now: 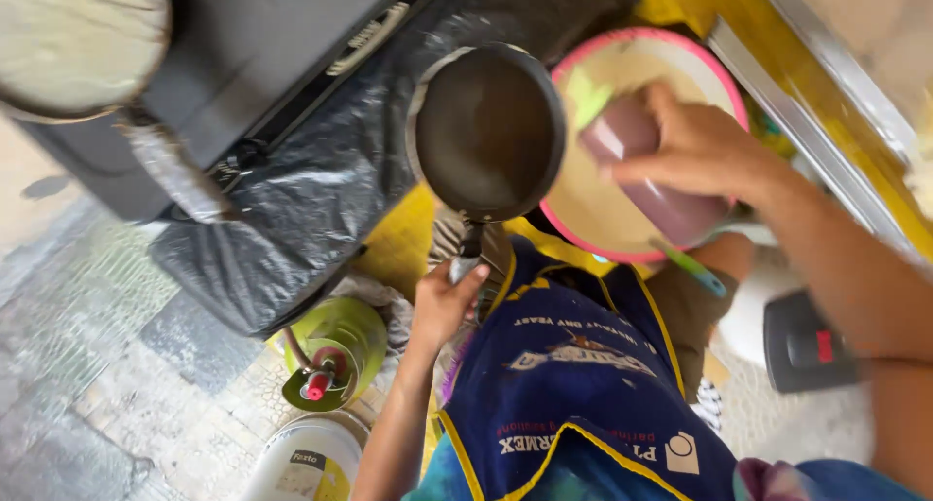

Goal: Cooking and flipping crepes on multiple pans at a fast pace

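Head view: left hand (442, 302) grips pan (486, 132) handle — right hand (695, 146) clasps purple cup (646, 175).

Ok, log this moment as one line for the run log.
left hand: grips handle of dark frying pan | right hand: holds purple cup over pink-rimmed bowl | green gas cylinder below

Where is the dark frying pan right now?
The frying pan sits upper-middle in the head view, held by its handle in the left hand, just left of the pink-rimmed basin and right of the black plastic sheet.
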